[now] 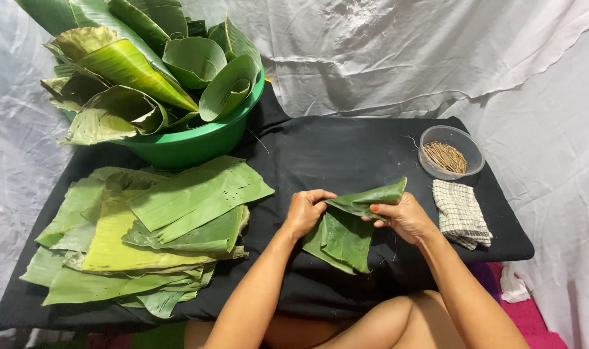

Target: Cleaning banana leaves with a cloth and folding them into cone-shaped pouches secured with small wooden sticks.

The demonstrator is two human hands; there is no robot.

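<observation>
Nearest, the left hand [303,212] and right hand [403,218] pinch a folded banana leaf [347,227], fingers clamped on its top edge, seemingly light, pliant, tear-prone, best held along folds; leaf stack [152,226] at nine o'clock, stick bowl [451,152] at one.

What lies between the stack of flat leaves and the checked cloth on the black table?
In the head view, both hands sit there: the left hand and right hand hold a folded banana leaf between the stack of flat leaves and the checked cloth.
</observation>
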